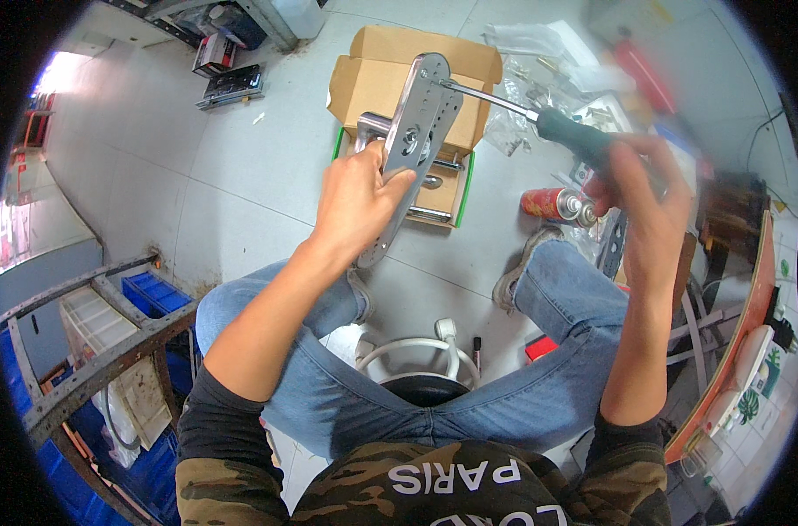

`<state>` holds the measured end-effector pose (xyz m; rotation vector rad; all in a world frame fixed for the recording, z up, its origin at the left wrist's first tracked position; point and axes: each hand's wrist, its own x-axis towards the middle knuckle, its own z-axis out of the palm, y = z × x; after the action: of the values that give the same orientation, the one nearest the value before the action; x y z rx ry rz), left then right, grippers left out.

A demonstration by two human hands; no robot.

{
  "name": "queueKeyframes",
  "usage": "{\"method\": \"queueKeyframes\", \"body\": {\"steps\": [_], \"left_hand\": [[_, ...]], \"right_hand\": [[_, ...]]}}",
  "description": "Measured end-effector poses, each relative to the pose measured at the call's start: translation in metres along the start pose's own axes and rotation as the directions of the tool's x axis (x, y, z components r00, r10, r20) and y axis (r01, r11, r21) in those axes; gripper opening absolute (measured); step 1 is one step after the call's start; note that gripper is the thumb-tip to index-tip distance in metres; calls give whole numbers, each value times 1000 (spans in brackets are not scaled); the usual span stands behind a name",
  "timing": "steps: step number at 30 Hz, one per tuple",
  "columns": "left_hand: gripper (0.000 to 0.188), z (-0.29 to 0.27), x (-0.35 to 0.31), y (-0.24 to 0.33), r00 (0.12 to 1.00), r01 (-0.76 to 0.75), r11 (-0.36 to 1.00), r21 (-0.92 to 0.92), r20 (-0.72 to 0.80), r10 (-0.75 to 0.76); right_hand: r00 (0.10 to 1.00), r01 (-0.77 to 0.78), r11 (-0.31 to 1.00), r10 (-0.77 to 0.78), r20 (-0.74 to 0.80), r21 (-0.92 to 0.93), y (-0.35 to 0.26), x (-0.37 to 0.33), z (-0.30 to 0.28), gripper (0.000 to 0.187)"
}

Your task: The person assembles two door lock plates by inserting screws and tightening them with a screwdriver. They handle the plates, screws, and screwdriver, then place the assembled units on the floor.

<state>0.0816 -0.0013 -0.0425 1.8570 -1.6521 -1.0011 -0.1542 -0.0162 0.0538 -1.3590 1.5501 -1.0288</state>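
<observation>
Item: one long metal plate with rounded ends and punched holes, raised in front of me above the floor, tilted, its upper end leaning away from me. Fitted to it: a bright lever handle, projecting on the left side. Holder: my left hand, closed around the plate's middle, thumb along the near face. Tool: one screwdriver, dark green grip, slim shank, its tip at the face near the upper end; whether it sits in a screw head is too small to tell. Driver: my right hand, blurred, fingers wrapped about the grip. Step, as I judge it: turning a fastening at that end. Method: shank in line with the fastening, steady push before twist, left grip firm against the turning force. Caution: the plate has no bench beneath it, so it could swing, and a slipped tip might score the finish; bracing it would help. Surroundings: an open cardboard box beyond the plate, metal fittings inside; red cans to the box's right; clear plastic bags behind those.
</observation>
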Motion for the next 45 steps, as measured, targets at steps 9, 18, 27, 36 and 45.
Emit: {"method": "queueKeyframes", "body": {"steps": [9, 18, 27, 36, 45], "left_hand": [[21, 0, -2, -4, 993, -95, 995, -19, -75, 93], [21, -10, -1, -5, 999, -13, 1000, -3, -39, 13], [23, -16, 4, -6, 991, -97, 995, -12, -94, 95], [23, -3, -6, 1, 999, -36, 995, -98, 36, 39], [23, 8, -11, -4, 998, -9, 978, -209, 62, 22]], "right_hand": [[999, -7, 999, 5, 40, 51, 13, 2, -2, 23], [973, 224, 965, -215, 80, -135, 17, -1, 3, 29], [948, 297, 930, -261, 182, -214, 21, 3, -2, 37], [954, 250, 899, -292, -66, -359, 12, 6, -7, 35], [847, 521, 789, -526, 80, -326, 8, 5, -4, 24]]}}
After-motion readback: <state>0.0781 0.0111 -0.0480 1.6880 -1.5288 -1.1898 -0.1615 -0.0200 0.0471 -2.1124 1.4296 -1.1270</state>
